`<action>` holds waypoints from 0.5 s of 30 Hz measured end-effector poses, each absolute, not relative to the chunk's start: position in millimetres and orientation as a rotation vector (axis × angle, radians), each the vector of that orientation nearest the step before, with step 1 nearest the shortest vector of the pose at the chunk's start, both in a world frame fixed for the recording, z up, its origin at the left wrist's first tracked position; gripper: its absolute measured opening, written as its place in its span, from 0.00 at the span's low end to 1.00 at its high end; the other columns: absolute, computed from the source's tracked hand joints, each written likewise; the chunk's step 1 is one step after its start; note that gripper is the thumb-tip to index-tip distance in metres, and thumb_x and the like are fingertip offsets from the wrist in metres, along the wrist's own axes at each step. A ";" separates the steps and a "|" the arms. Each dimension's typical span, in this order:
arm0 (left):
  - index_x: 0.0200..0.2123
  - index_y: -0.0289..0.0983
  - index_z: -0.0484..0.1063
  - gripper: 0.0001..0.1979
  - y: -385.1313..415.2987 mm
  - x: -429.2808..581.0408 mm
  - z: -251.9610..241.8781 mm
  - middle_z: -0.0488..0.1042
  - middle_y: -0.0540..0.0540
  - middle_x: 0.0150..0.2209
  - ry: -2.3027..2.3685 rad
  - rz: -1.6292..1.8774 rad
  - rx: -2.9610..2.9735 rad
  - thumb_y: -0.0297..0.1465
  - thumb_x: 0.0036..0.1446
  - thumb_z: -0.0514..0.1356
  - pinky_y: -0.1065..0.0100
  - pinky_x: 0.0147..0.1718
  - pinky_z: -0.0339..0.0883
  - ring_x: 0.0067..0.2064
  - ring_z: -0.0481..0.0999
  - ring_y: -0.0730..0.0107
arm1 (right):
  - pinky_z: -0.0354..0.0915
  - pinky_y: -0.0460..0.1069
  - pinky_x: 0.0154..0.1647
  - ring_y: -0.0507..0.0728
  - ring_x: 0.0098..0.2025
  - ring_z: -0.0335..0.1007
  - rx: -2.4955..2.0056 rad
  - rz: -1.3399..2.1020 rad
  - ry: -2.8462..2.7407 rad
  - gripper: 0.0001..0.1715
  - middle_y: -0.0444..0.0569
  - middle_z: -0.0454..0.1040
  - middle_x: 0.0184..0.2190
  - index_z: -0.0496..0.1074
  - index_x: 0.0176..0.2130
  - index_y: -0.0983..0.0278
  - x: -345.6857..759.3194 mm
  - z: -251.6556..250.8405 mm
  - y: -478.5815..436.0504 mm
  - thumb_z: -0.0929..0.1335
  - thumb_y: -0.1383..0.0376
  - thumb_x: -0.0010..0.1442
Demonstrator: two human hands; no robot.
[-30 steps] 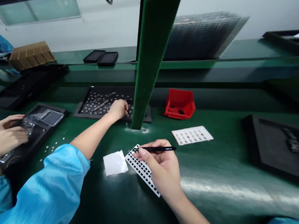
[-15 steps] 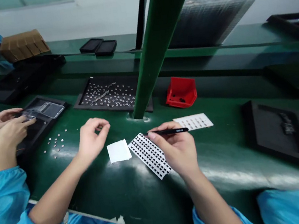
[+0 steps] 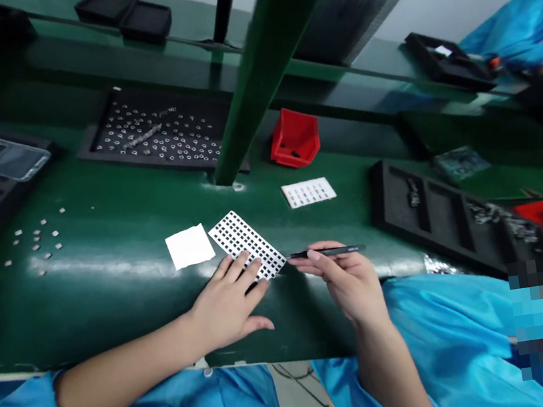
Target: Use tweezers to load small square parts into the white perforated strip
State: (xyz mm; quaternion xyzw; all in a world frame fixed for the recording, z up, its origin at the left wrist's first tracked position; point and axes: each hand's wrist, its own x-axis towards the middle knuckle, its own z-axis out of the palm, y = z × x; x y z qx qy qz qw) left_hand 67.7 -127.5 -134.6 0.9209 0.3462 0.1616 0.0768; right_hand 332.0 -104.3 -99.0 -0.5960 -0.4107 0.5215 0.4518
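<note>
- Your left hand, raised with curled fingers half a second ago, now lies spread, holding nothing, its fingertips over the near edge of the sheet.
- Your right hand keeps its grip closed on the tweezers; their tip, at the sheet's far end before, is now at its right corner, though you can't tell whether they touch.
- The view has swung right: the co-worker's hands on the left are gone, and a blue sleeve fills more of the right.
- The sheet lies on the glossy green worktop, just beside the paper; it is thin, white, oblong, with rows of black squares.
- The tweezers are slim, dark and straight.
- The paper is plain, white, roughly square.
- The bin is red, smooth and open-topped.
</note>
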 end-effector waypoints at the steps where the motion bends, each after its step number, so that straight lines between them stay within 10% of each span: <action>1: 0.63 0.35 0.78 0.38 -127.0 65.6 -135.5 0.72 0.33 0.73 1.016 0.483 2.763 0.62 0.70 0.57 0.37 0.74 0.61 0.77 0.65 0.33 | 0.87 0.52 0.46 0.65 0.44 0.92 -1.469 1.302 -1.020 0.25 0.53 0.89 0.39 0.80 0.45 0.60 334.6 -100.1 -109.2 0.84 0.48 0.60; 15: 0.66 0.33 0.76 0.35 -124.4 73.7 -132.9 0.71 0.34 0.74 0.903 0.369 2.766 0.56 0.74 0.58 0.43 0.75 0.61 0.78 0.66 0.38 | 0.82 0.47 0.35 0.57 0.33 0.89 -1.423 1.552 -1.129 0.29 0.47 0.87 0.30 0.75 0.41 0.61 332.4 -114.4 -106.8 0.86 0.49 0.55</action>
